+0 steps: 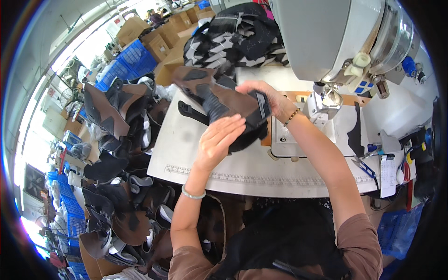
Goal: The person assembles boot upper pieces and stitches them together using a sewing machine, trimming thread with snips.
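My right hand (275,99) clamped a brown-and-black leathery shoe upper (229,101); left hand (218,140) lay flat on it, grip unclear; boxy grey sewing machine (312,39) at its two o'clock.

In grip: brown shoe upper (238,100) with black inset panels and black trim; pale patch on the black end. At left hand (221,137): pale green bangle (193,194), unpatterned. At right hand (266,95): bracelet (293,116) of dark and golden beads. Under grip: white worktop (261,164); bodyward of grip, dark graduations on ruler scale (261,180). Beyond grip: heap of pieces (233,39), patchy black, grey, white. Left of grip: stacked uppers (105,112), brown and black; bright blue crate (133,60). Right of grip: light grey machine head (310,37), black cut piece (355,135).
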{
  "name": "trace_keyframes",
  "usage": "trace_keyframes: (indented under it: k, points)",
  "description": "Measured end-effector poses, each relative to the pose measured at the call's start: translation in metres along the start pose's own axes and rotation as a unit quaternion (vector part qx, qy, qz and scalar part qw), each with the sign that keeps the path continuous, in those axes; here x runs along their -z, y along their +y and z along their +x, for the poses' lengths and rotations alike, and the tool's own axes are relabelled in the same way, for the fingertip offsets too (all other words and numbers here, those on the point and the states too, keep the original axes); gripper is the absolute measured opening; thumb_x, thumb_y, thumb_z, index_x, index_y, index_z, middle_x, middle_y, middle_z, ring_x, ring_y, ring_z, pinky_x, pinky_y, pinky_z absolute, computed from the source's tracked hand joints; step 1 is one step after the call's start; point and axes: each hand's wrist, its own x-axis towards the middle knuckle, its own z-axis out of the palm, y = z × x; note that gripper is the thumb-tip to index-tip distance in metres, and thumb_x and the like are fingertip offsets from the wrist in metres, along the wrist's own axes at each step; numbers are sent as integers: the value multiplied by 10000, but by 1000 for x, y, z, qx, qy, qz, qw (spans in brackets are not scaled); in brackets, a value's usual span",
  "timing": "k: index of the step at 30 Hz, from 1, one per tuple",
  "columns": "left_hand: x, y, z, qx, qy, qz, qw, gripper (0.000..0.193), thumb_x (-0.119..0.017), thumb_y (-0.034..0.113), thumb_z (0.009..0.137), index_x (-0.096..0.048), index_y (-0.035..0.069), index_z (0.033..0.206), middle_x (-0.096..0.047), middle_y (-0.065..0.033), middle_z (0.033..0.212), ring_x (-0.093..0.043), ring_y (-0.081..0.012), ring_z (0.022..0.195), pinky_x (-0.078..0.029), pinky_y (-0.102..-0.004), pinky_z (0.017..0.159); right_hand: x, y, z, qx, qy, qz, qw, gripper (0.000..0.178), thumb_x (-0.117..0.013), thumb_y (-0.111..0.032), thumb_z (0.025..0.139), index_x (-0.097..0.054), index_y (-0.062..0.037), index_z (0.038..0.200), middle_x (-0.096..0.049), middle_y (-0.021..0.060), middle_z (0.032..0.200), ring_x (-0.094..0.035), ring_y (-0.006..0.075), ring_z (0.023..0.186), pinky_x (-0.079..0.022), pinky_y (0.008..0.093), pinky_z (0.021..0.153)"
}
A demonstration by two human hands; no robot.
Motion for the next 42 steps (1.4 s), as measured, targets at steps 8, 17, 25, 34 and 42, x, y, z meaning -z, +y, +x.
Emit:
trace_keyframes:
  k: [8,17,25,34,42]
  points:
    - [32,2,-5,3,-60,33,998,308,-630,-29,674,-634,32,976,-652,-86,961,-621,-269,952,-493,-375,854,-32,2,55,49,1,-337,940,291,-699,-210,777,-608,-17,974,-617,12,850,-555,65,756,-431,208,693]
    - [-5,3,-17,426,80,-519,736,338,-533,247,903,-556,-13,1117,-559,-127,1175,-535,-239,1081,-440,-349,903,-49,6,52,147,-51,-66,986,264,-657,-131,825,-572,-40,1058,-651,38,909,-611,88,762,-481,218,707]
    - [-57,72,-53,596,243,-487,591,336,-572,128,889,-488,18,1195,-541,-92,1146,-518,-153,1030,-428,-315,870,9,46,-21,0,46,-249,967,290,-677,-262,812,-619,-30,977,-592,-5,855,-478,30,720,-354,190,613]
    - [-64,184,-36,517,-296,-218,773,340,-542,212,911,-534,-46,1132,-564,-205,1146,-554,-288,1055,-420,-342,886,23,89,-72,250,162,-432,851,252,-486,-208,866,-520,42,877,-590,238,777,-593,385,795,-454,401,692]
    - [113,163,58,141,-468,-599,634,339,-458,139,947,-483,1,1255,-549,-144,1224,-548,-208,1111,-470,-293,869,-5,15,-164,205,92,-546,807,265,-509,-275,893,-533,-21,821,-554,221,647,-560,410,676,-439,441,582]
